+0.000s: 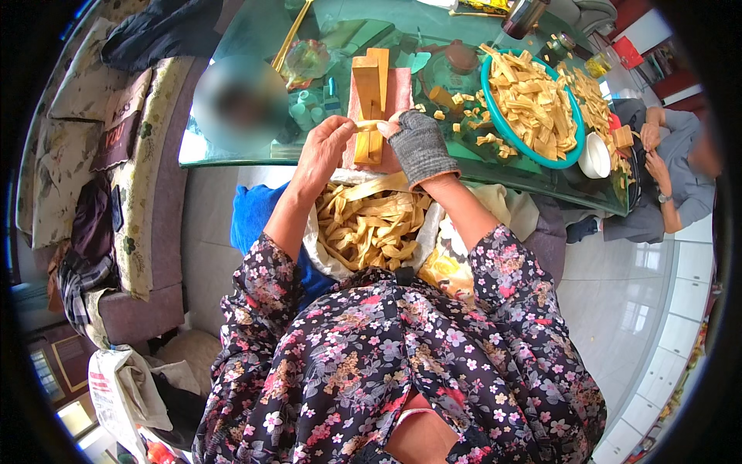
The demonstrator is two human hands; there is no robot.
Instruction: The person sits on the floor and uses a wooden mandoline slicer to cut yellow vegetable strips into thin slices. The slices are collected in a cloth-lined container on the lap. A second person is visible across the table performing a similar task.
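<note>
My left hand [327, 142] and my right hand [422, 145], in a grey fingerless knit glove, pinch the two ends of a pale yellow dried strip [367, 125]. The strip lies across a wooden block tool [367, 87] with an upright part, which stands on a pink cloth [400, 87] on the glass table. Below my wrists, a white sack [313, 243] at my lap holds many long, curled yellow strips [371, 226]. To the right, an oval teal basket [491, 124] is heaped with short cut strips [530, 104].
Small cut pieces [484, 139] lie scattered on the green glass table [278, 152]. A white bowl [595, 155] stands near its right edge. Beyond sits another person [666, 168], hands at a small wooden block [623, 137]. A sofa [156, 191] is at the left.
</note>
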